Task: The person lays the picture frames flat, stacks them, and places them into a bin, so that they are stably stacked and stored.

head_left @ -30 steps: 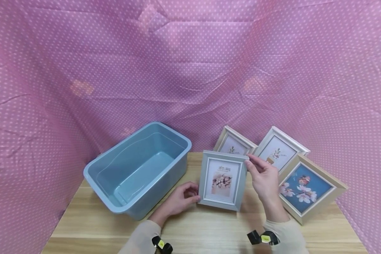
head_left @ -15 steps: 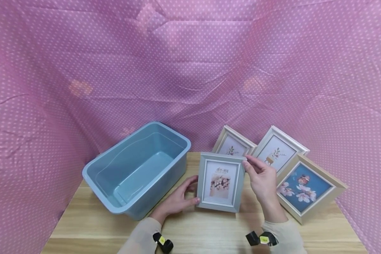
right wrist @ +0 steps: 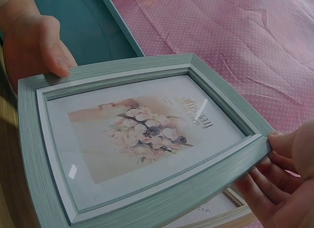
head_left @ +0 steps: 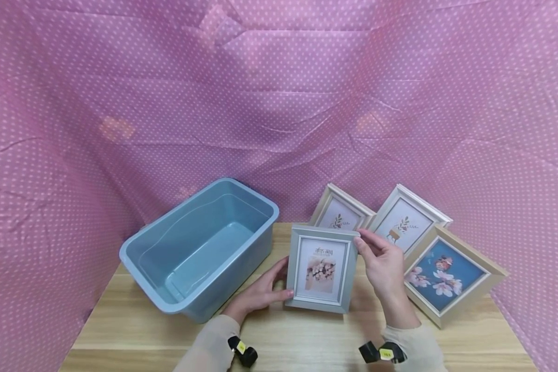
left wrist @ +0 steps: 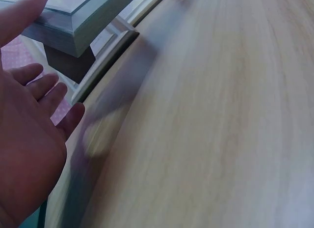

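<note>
A grey-green picture frame (head_left: 321,271) stands tilted above the wooden table (head_left: 302,343), its blossom picture toward me in the head view. My right hand (head_left: 385,266) pinches its upper right corner; in the right wrist view the right thumb (right wrist: 280,143) lies on the front edge and the fingers curl beneath. My left hand (head_left: 262,292) is at the frame's left side, its thumb on the border. The left wrist view shows the left fingers (left wrist: 46,88) loosely spread behind the frame, apart from it. A dark piece (left wrist: 68,63) sticks out from the frame's back.
A blue plastic tub (head_left: 232,281) stands left of the hands. To the right and behind are a cream frame (head_left: 341,213), a white frame (head_left: 404,222) and a beige frame (head_left: 451,284) with a blue flower picture. Pink dotted cloth (head_left: 279,113) surrounds the table.
The grey-green picture frame has shifted a little left and toward me, with the right hand following. The left fingers have straightened from a looser curl and sit further behind its edge.
</note>
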The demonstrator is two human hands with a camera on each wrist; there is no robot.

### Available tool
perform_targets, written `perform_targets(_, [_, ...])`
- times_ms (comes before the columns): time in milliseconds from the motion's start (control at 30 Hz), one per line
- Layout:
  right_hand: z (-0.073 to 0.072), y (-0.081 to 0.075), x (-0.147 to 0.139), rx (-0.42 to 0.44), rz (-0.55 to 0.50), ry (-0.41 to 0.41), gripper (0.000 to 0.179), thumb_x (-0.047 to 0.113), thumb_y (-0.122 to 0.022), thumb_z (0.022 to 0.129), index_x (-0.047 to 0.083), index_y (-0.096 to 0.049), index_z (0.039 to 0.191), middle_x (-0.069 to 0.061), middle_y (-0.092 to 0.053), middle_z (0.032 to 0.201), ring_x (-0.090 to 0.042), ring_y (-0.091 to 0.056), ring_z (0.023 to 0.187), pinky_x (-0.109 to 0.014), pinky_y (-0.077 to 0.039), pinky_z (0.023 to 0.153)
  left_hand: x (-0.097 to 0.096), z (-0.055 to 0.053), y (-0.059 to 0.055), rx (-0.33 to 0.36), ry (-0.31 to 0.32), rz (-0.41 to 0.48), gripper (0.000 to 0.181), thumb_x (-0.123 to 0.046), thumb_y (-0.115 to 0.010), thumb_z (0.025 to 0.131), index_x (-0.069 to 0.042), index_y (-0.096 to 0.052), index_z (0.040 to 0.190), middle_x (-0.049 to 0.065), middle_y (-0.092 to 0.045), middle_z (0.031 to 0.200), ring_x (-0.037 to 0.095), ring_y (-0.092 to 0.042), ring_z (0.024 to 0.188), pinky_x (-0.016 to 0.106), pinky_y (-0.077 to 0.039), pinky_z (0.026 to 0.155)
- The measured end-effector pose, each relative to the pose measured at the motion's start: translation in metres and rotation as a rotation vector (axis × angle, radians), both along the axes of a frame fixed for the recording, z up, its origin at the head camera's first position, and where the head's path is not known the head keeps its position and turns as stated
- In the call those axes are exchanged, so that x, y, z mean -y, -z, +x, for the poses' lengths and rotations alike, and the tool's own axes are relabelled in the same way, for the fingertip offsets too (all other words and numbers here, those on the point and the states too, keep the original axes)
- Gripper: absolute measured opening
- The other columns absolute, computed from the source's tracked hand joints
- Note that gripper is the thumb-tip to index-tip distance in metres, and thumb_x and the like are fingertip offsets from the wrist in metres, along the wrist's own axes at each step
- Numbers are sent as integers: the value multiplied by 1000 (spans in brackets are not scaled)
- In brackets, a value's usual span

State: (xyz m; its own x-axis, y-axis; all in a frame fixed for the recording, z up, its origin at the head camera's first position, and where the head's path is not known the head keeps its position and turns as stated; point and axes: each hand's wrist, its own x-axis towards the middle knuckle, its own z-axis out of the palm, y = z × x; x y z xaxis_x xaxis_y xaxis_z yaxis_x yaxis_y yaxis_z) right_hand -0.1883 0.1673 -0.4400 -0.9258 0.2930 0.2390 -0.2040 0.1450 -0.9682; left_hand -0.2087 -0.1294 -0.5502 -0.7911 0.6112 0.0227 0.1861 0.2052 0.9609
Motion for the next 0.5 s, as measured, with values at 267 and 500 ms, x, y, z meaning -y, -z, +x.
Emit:
perform_targets(267, [0,0,-1,7,3,12,27,-3,-72,100,-10,-74,126,-35,-74,122,9,-74,88,-15,-63,83,-2,0,-3,-13,10,6,99,-45,-74,98,-9,-20,173,19,-39,172,41,-42,155,67,-26,131])
perform_targets(500, [1,0,-1,-1,6,11,27,-2,-72,100,-10,-74,126,-35,-75,120,9,-73,87,-14,-63,82,-2,1,-2,-15,-18,-21,97,-45,-76,97,-8,-25,171,18,-44,169,40,-47,150,66,-31,129])
